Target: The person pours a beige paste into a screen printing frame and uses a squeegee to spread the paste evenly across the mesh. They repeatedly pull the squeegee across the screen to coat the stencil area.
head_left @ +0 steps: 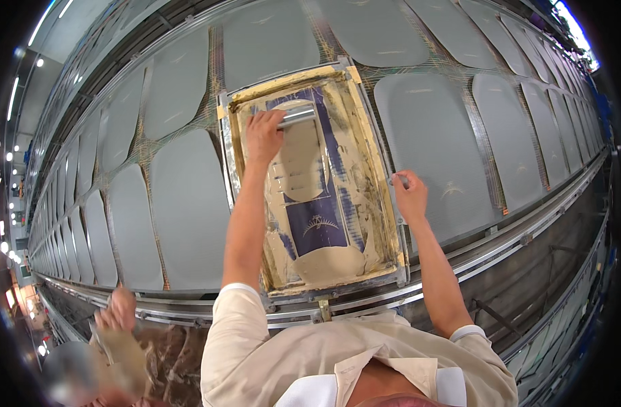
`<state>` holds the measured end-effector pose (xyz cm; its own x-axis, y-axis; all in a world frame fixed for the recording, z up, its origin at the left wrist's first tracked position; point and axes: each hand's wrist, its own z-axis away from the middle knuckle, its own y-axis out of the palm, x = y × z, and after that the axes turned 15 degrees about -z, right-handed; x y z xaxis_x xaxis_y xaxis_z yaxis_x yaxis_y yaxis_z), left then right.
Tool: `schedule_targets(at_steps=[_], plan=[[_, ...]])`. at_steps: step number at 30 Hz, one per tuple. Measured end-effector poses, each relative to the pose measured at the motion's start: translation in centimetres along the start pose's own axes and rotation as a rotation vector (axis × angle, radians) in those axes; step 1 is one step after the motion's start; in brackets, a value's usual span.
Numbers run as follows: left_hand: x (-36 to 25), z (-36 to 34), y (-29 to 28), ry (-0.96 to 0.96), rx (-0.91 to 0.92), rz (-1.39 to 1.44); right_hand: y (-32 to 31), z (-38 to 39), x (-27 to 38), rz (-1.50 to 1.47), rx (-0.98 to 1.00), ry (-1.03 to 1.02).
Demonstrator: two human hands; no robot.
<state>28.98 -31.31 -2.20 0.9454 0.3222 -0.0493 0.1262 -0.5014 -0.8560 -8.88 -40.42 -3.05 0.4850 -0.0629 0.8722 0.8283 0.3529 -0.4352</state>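
A screen printing frame (pixel 380 176) with taped yellowish edges lies before me on a long table. Beige ink (pixel 334 264) covers much of its mesh, and a dark blue stencil area (pixel 317 227) with a small light emblem shows between the ink patches. My left hand (pixel 263 138) is closed round the left end of a squeegee (pixel 299 115) with a shiny metal holder, at the far part of the mesh. At the frame's right outer edge, my right hand (pixel 411 195) has its fingers pinched together; whatever they hold is too small to make out.
Several grey rounded panels (pixel 188 203) lie in rows on both sides of the frame. A metal rail (pixel 453 275) runs along the table's near edge. Another person (pixel 120 339), partly blurred, is at the lower left by the table.
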Motion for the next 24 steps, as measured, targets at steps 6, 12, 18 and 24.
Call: schedule_targets(at_steps=[6,12,18,24], plan=[[3.1,-5.6,0.7,0.006,0.134,0.027,0.4,0.0,0.4,-0.071,-0.02,-0.006],[4.4,-7.8,2.2,-0.007,0.347,0.009,0.3,-0.2,-0.7,-0.017,-0.05,-0.146],[2.0,-3.6,-1.0,-0.028,0.412,0.059,0.2,-0.2,0.1,-0.052,-0.04,-0.115],[-3.0,5.4,-6.3,-0.013,0.361,0.088,0.3,-0.1,-0.1,-0.029,-0.013,-0.066]])
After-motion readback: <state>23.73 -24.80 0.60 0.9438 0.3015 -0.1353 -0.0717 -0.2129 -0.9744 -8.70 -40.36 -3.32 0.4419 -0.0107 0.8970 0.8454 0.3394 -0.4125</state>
